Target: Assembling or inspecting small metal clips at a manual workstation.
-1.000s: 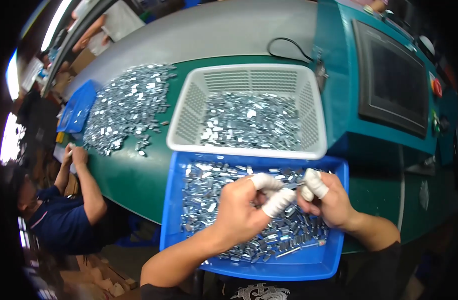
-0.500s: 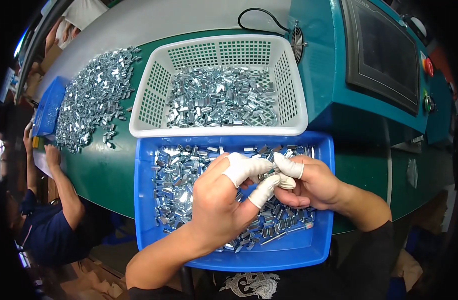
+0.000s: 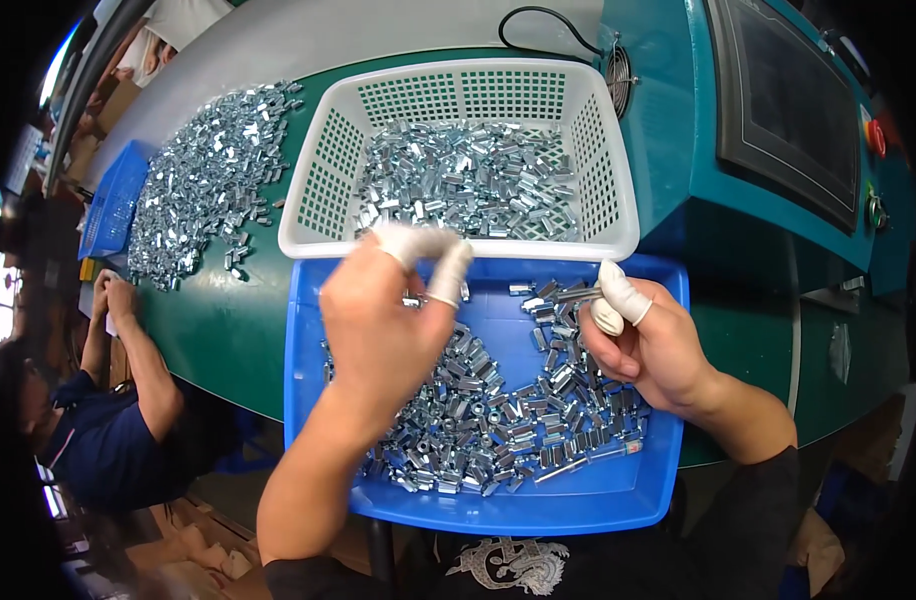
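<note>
Over the blue tray (image 3: 618,500) at centre frame, the left hand (image 3: 383,320) hangs raised, fingers loosely spread, holding nothing visible. Right of centre, the right hand (image 3: 648,345) pinches a small metal piece (image 3: 575,295) between capped fingertips.

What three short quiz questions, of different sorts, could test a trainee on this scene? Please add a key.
1. True or false: the white basket stands beyond the blue tray.
2. Which of the hands holds a thin metal rod at its fingertips? A) left hand B) right hand
3. Fill in: the fingertips of both hands wear white finger ____.

Key: 1 true; 2 B; 3 cots.
</note>
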`<state>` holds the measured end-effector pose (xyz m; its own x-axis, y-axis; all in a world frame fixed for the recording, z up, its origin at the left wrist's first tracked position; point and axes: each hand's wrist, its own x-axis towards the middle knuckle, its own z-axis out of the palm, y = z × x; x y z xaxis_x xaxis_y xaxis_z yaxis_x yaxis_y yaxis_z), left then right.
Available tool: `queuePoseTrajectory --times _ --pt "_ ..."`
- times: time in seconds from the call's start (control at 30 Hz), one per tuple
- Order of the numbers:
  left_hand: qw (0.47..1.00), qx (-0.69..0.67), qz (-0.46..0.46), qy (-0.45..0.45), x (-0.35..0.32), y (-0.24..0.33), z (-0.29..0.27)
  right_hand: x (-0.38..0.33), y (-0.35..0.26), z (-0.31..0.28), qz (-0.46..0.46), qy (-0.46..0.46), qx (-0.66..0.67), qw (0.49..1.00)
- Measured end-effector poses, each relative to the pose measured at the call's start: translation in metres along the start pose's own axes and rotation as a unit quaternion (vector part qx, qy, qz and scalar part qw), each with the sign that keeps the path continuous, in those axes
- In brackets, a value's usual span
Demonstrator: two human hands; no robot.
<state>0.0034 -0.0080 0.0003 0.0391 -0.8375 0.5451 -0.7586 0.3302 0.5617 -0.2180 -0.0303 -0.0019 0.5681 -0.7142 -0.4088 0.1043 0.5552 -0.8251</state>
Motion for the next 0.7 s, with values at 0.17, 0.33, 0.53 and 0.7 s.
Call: queuePoseTrajectory --times 0.17,0.33,0.53,0.7 --pt "0.952 0.249 -0.038 -0.173 -0.023 0.002 0.012 -0.003 0.003 0.005 -0.026 -0.009 -0.058 0.998" --pt "0.951 0.236 -0.029 -0.198 -0.032 -0.003 0.027 -0.006 0.004 0.006 -0.043 -0.006 -0.057 0.997" --pt "0.985 0.003 -0.041 -0.165 -0.026 0.016 0.009 -0.007 0.006 0.006 -0.099 0.031 -0.121 0.987" --pt "0.931 -0.293 -0.16 -0.15 -0.021 0.037 -0.003 -0.007 0.005 0.006 -0.142 0.052 -0.169 0.974"
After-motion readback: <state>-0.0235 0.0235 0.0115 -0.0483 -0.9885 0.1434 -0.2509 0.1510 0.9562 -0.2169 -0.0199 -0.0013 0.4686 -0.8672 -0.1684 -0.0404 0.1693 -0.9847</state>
